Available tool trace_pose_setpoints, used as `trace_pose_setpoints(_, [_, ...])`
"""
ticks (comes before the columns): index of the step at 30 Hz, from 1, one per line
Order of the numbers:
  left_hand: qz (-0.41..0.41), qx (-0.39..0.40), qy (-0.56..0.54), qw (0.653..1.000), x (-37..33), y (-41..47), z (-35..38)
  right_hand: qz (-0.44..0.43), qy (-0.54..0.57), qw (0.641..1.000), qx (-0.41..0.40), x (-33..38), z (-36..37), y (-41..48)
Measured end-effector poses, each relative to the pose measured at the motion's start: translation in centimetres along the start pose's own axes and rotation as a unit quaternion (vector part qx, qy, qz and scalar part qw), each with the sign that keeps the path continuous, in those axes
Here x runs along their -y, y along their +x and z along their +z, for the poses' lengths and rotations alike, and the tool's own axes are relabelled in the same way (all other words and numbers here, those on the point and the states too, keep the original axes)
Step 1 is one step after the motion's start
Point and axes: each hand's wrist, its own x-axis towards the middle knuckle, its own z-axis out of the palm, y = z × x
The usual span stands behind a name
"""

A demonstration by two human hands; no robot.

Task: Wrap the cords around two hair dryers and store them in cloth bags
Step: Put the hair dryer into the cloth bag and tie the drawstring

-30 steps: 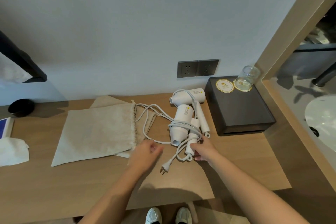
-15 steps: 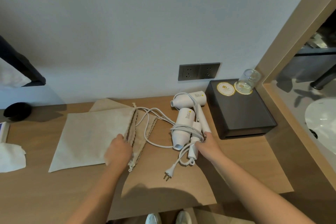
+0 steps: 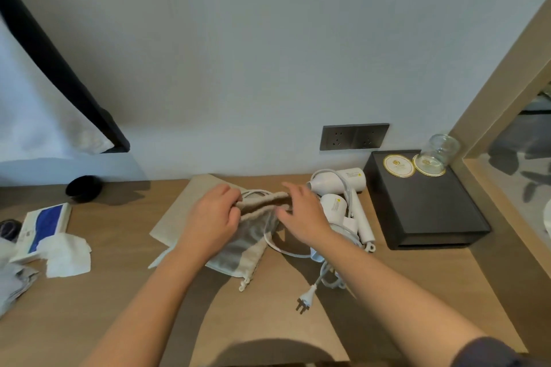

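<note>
Both of my hands hold the mouth of a beige cloth bag (image 3: pixel 238 250) above the wooden desk (image 3: pixel 417 286). My left hand (image 3: pixel 213 217) grips its left rim and my right hand (image 3: pixel 301 214) pinches its right rim, stretching the opening between them. A second cloth bag (image 3: pixel 179 211) lies flat underneath. Two white hair dryers lie to the right: the far dryer (image 3: pixel 340 180) by the wall, the near dryer (image 3: pixel 335 208) partly behind my right hand, cord wound on its handle. A loose white cord (image 3: pixel 286 250) and its plug (image 3: pixel 305 299) trail toward me.
A black box (image 3: pixel 426 217) with two coasters and an upturned glass (image 3: pixel 439 152) stands at the right. A wall socket (image 3: pixel 353 136) sits above the dryers. A tissue pack (image 3: pixel 44 226), loose tissues (image 3: pixel 67 256) and a small black dish (image 3: pixel 84 188) lie at the left.
My left hand lifted the top bag off the desk. My right hand let go of the near dryer's handle and moved left to take the bag's mouth. The camera tilted down.
</note>
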Motion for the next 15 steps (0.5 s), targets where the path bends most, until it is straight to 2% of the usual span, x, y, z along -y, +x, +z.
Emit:
trace_pose_setpoints(3, [0.031, -0.004, 0.021, 0.999, -0.2, 0.5, -1.5, 0.002, -0.046, 0.999, 0.007, 0.8, -0.6, 1.6])
trace_pose_setpoints(6, [0.028, -0.007, 0.038, 0.999, 0.3, 0.8, -2.0, 0.009, -0.001, 0.999, 0.047, 0.8, -1.1, 2.1])
trace_pose_setpoints(10, [-0.065, -0.050, 0.138, 0.987, 2.4, 1.7, -2.3, 0.074, -0.086, 0.993, 0.008, 0.1, -1.8, 2.7])
trace_pose_setpoints(13, [-0.152, -0.076, 0.128, 0.977, 3.0, 3.5, -3.3, 0.085, -0.053, 0.994, -0.039, 1.1, -3.4, 4.2])
trace_pose_setpoints(15, [-0.170, -0.104, 0.092, 0.976, 2.5, 5.3, -4.7, 0.068, 0.010, 0.993, -0.097, 2.7, -5.3, 5.3])
